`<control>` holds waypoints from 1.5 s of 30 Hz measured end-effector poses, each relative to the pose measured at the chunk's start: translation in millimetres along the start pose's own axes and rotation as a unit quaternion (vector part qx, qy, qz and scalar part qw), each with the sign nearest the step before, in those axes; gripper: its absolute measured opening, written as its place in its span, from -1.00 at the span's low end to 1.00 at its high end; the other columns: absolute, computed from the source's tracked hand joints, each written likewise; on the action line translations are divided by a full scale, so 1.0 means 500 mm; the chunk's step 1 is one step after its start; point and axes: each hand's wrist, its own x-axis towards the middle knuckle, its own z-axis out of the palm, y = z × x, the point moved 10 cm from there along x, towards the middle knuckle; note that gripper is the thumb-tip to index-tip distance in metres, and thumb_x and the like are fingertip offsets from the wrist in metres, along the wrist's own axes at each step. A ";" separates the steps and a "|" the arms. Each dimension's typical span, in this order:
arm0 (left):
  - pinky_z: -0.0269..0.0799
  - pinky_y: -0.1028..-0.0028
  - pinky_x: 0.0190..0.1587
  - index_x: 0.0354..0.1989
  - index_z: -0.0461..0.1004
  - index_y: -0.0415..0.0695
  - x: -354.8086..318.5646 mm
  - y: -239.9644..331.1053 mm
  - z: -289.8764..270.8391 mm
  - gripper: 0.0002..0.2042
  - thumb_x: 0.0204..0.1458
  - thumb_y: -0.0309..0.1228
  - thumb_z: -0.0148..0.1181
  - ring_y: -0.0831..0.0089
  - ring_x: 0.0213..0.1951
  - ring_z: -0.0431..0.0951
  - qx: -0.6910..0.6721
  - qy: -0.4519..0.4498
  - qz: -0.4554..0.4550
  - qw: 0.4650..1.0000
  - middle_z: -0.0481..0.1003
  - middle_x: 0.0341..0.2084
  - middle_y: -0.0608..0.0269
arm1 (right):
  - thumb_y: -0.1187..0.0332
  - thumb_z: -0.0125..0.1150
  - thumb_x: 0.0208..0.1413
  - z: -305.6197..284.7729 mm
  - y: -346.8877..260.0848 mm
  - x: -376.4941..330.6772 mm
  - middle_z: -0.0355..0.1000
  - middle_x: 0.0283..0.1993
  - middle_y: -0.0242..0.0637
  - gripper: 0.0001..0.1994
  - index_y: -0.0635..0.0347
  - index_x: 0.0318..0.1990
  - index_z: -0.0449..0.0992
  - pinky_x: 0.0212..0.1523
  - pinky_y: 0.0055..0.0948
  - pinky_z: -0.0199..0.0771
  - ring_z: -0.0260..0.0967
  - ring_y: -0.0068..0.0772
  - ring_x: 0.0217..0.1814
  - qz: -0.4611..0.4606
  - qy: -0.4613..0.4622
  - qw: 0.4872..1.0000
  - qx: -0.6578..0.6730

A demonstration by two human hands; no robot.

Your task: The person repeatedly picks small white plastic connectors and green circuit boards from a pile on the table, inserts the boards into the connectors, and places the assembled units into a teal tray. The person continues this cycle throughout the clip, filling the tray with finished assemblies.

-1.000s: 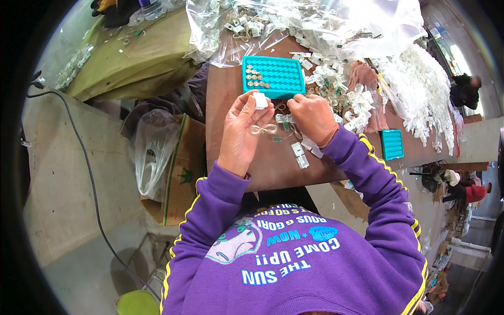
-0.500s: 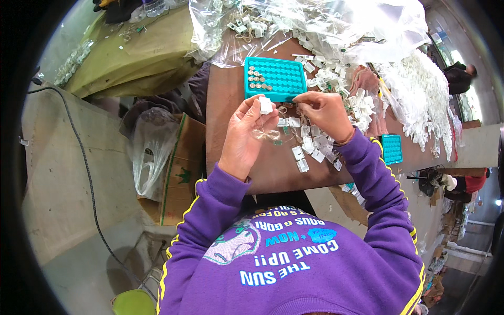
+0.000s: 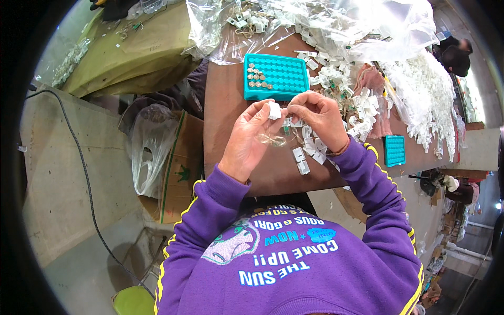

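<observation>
My left hand (image 3: pixel 242 143) pinches a small white plastic case (image 3: pixel 274 111) between thumb and fingers. Below the case hangs a tied coil of thin wire (image 3: pixel 271 139). My right hand (image 3: pixel 324 122) is close by on the right, thumb and fingertips pressed together near the case; whatever is in them is too small to make out. Just beyond both hands lies a teal tray (image 3: pixel 269 96) with rows of pockets, and several round silver button cells (image 3: pixel 256 76) sit in its left part. More white cases (image 3: pixel 301 160) with wire lie beside my right hand.
A heap of white cases (image 3: pixel 362 113) covers the brown table's right side, beside a pink cloth (image 3: pixel 366 80). Clear plastic bags (image 3: pixel 378 23) lie at the back. A second teal tray (image 3: pixel 395 150) is at the right. A cardboard box (image 3: pixel 181 157) stands left of the table.
My right hand has moved left from the tray's front edge toward the white case. The left hand has shifted slightly right, still holding the case.
</observation>
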 end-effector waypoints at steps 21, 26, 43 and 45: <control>0.54 0.41 -0.07 -0.03 0.43 -0.25 -0.013 -0.006 0.007 -0.72 0.19 -0.34 0.14 0.43 -0.17 0.58 0.148 0.001 -0.029 0.989 0.53 -0.17 0.19 | 0.50 0.25 -0.01 0.042 -0.108 -0.036 0.41 -0.43 -0.24 -0.94 0.25 -0.39 0.48 -0.42 -0.42 0.40 0.38 -0.32 -0.46 -0.162 0.047 0.938 -0.303; 0.53 0.42 -0.05 -0.03 0.43 -0.27 -0.015 -0.003 0.001 -0.72 0.19 -0.34 0.14 0.45 -0.16 0.57 0.152 0.013 -0.024 0.988 0.52 -0.18 0.19 | 0.53 0.24 0.01 0.034 -0.076 -0.040 0.42 -0.43 -0.24 -0.94 0.28 -0.36 0.48 -0.42 -0.48 0.41 0.40 -0.40 -0.46 -0.121 0.066 0.962 -0.235; 0.52 0.40 -0.06 -0.07 0.45 -0.26 -0.040 0.005 0.030 -0.75 0.19 -0.35 0.14 0.49 -0.18 0.55 0.262 0.019 0.001 0.965 0.52 -0.18 0.23 | 0.47 0.24 0.03 0.039 -0.132 -0.049 0.46 -0.32 -0.17 -0.89 0.26 -0.29 0.47 -0.37 -0.39 0.47 0.48 -0.16 -0.35 -0.192 -0.014 0.934 -0.302; 0.52 0.44 -0.12 -0.12 0.49 -0.25 -0.048 0.030 0.082 -0.79 0.15 -0.40 0.18 0.50 -0.22 0.56 0.444 0.010 0.002 0.896 0.55 -0.24 0.23 | 0.44 0.27 0.06 -0.023 -0.136 -0.045 0.50 -0.33 -0.23 -0.81 0.26 -0.16 0.53 -0.29 -0.47 0.54 0.54 -0.42 -0.29 -0.131 0.036 0.965 -0.225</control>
